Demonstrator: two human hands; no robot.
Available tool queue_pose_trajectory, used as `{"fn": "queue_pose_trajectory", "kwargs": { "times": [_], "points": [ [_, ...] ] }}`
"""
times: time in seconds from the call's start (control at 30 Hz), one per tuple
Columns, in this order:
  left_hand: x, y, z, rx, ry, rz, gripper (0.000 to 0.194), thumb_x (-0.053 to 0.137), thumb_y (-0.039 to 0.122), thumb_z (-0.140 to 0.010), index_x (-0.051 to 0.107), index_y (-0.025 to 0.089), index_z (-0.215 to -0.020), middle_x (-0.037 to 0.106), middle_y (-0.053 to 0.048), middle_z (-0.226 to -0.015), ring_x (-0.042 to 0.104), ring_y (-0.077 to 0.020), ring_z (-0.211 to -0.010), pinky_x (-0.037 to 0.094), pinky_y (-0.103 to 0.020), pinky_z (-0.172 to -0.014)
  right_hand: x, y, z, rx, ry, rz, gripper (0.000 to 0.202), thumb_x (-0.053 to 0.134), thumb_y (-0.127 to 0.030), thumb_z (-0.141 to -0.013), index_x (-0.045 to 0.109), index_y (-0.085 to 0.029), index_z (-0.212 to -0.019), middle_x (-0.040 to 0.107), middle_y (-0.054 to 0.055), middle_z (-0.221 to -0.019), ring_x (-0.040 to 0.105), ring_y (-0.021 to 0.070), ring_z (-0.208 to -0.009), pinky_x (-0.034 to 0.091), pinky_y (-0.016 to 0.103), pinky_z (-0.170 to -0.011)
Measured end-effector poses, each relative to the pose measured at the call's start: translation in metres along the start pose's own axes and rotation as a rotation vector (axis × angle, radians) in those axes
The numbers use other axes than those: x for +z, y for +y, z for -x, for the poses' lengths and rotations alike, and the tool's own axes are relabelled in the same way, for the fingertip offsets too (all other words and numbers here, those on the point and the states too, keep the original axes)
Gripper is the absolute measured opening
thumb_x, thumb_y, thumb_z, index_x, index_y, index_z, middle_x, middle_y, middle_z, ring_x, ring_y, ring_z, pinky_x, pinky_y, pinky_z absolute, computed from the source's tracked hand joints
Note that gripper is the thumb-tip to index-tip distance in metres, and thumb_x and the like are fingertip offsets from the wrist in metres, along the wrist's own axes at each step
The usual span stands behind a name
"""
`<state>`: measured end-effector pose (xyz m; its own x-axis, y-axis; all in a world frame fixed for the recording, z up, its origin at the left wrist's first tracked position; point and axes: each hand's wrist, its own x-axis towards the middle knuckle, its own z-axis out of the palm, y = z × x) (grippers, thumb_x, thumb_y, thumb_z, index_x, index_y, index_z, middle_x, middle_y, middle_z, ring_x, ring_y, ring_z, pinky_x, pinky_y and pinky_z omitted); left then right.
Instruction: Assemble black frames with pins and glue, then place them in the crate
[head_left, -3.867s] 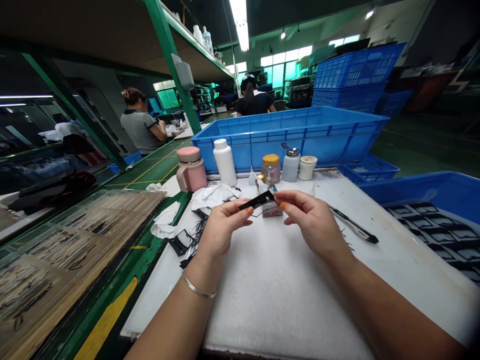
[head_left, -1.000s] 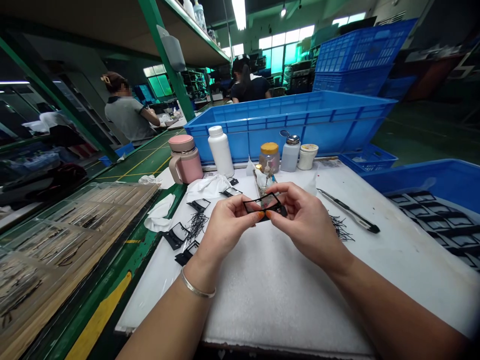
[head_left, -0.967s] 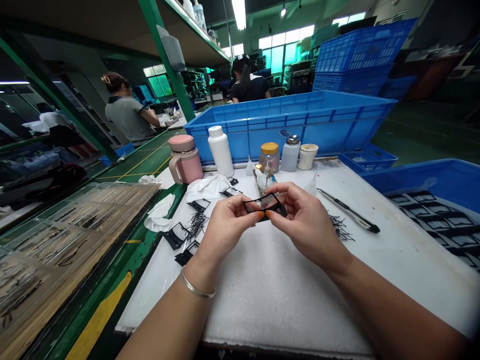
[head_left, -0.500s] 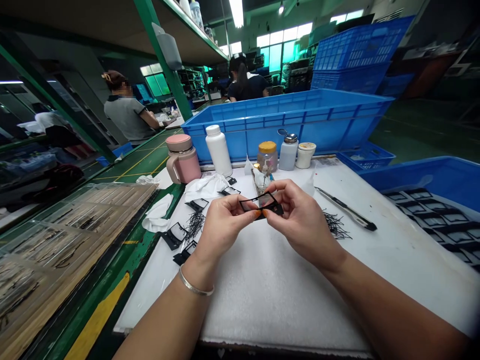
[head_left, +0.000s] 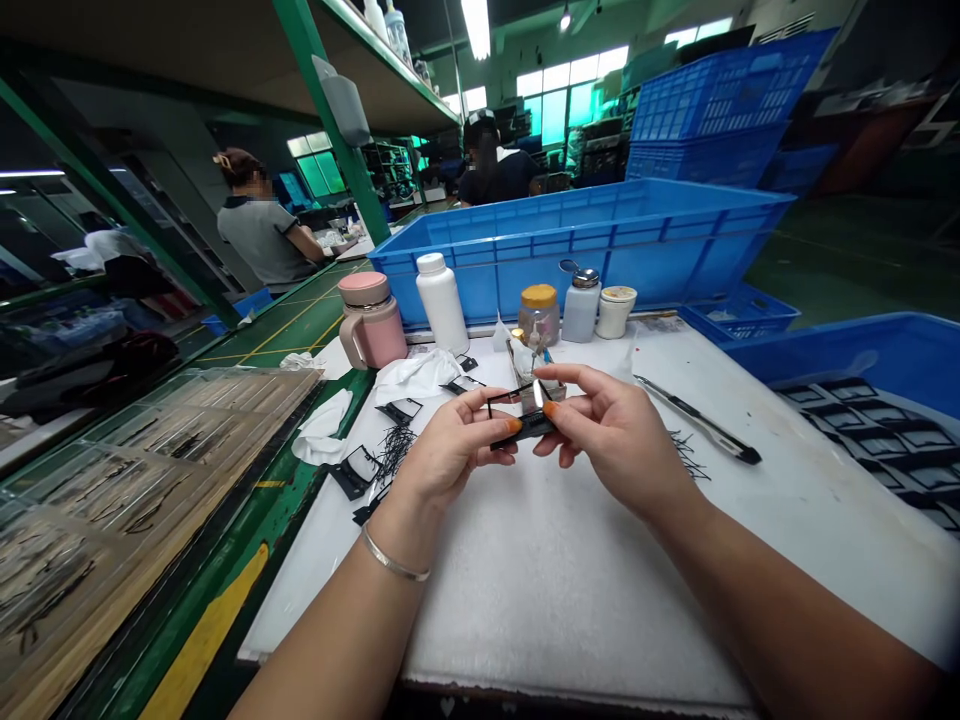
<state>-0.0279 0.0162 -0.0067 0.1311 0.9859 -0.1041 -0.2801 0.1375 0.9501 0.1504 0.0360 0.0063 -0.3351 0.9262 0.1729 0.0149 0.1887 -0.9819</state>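
Note:
Over the middle of the white work surface (head_left: 570, 580), a small black rectangular plastic frame (head_left: 534, 426) is held between both hands. My left hand (head_left: 448, 448) pinches its left side, thumb on top. At the right end, my right hand (head_left: 616, 425) grips it between thumb and forefinger, its other fingers curled below. A pale bright patch shows near the right thumb; I cannot tell whether it is a reflection. Left of my hands lie similar black frames (head_left: 351, 474) and a heap of thin black strips (head_left: 394, 450). More strips (head_left: 685, 452) lie beyond my right wrist.
A utility knife (head_left: 697, 418) lies at right. White cloths (head_left: 420, 374), a pink mug (head_left: 375, 328), a white bottle (head_left: 443, 308), a jar (head_left: 538, 318) and a pump bottle (head_left: 581, 308) stand before a blue crate (head_left: 600, 255). A blue bin (head_left: 900, 350) holds many frames. Two people sit beyond.
The black frame has turned in my hands. My right thumb has moved away from the left one toward its right end. The view has shifted slightly.

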Motion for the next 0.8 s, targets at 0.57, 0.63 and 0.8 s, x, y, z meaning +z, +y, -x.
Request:
{"fn": "queue_pose_trajectory", "kwargs": {
  "times": [0.57,0.63,0.8],
  "points": [
    [0.0029,0.0026,0.0018,-0.042,-0.084,-0.024,0.034,0.075,0.017,-0.074,0.064,0.016,-0.106,0.060,0.002,-0.069,0.057,-0.0070,-0.053,0.047,-0.016,-0.052,-0.0005,-0.0015,0.0074,-0.051,0.018,0.144,0.043,0.053,-0.013,-0.081,0.058,-0.024,-0.122,0.062,-0.006,-0.054,0.064,0.0124,-0.048,0.050,0.021,-0.050],
    [0.0032,0.0028,0.0017,-0.036,-0.076,-0.033,0.033,0.075,0.017,-0.074,0.064,0.016,-0.105,0.060,0.002,-0.069,0.057,-0.0072,-0.052,0.047,-0.017,-0.052,-0.0001,-0.0018,0.0079,-0.050,0.018,0.147,0.042,0.054,-0.013,-0.081,0.058,-0.024,-0.121,0.060,-0.007,-0.052,0.063,0.0126,-0.047,0.049,0.021,-0.049],
    [0.0019,0.0022,0.0013,-0.021,-0.059,-0.055,0.033,0.076,0.017,-0.073,0.064,0.016,-0.104,0.061,0.001,-0.070,0.058,-0.0083,-0.052,0.047,-0.018,-0.051,0.0020,-0.0012,0.0066,-0.051,0.015,0.136,0.042,0.056,-0.016,-0.081,0.057,-0.024,-0.122,0.059,-0.007,-0.052,0.062,0.0125,-0.046,0.050,0.021,-0.047]
  ]
}}
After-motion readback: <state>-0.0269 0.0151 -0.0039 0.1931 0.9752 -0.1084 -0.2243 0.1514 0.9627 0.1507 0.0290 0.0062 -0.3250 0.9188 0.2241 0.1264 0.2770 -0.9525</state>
